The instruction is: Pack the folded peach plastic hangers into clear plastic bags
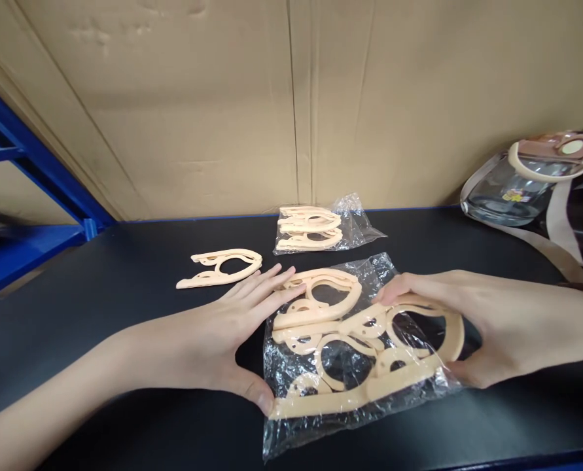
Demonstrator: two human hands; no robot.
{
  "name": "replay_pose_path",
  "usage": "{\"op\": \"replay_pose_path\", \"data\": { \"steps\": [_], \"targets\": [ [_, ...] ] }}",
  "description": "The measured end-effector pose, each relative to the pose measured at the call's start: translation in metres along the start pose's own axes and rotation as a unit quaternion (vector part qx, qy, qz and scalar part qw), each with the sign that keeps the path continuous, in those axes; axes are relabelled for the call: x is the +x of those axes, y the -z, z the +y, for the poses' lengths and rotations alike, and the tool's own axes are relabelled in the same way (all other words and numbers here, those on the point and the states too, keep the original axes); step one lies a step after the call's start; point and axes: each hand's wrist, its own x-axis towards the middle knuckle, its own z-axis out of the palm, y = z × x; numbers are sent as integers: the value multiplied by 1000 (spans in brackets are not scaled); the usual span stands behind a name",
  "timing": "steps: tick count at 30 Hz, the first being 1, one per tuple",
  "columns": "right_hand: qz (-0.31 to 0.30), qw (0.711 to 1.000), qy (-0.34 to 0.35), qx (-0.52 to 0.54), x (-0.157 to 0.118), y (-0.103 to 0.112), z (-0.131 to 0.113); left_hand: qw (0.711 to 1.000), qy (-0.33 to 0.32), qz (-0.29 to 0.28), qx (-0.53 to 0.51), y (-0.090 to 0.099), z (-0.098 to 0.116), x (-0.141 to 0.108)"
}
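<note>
A clear plastic bag (301, 428) lies on the black tabletop with several folded cream hangers (343, 396) in and on it. My left hand (227, 333) rests at the bag's left side, fingers spread, thumb touching the lower left hanger end. My right hand (477, 320) grips the rounded end of a hanger (455, 337) at the bag's right side, thumb and fingers on either side of it. Whether that hanger is wholly inside the plastic is hard to tell. Beyond my left fingertips lies a loose folded hanger (207, 280).
A smaller clear bag of folded hangers (311, 229) lies at the back, near the cardboard wall (197, 118). At the back right stands a clear bottle (512, 190) with a brown lid and a strap (536, 242). Blue metal shelving (40, 163) rises at the left.
</note>
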Motion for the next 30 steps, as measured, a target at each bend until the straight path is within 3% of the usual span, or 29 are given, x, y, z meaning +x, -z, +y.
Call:
{"op": "replay_pose_path", "data": {
  "steps": [2,3,7,12,23,30],
  "targets": [
    [-77,995,14,68,5,-6,-1,1000,-3,-3,-5,-1,-2,1],
    [-86,993,21,81,7,-8,0,1000,-4,0,-8,-1,-3,1],
    [-36,998,47,33,4,-12,12,1000,-16,11,-16,-1,-4,0],
    [-59,997,35,36,0,-4,15,1000,-7,20,-12,0,-1,0],
    [-33,985,34,168,14,-30,-1,1000,4,4,-1,-2,0,-1],
    [-69,966,56,243,15,-25,0,1000,-1,-5,2,-3,-2,-2]
  ]
}}
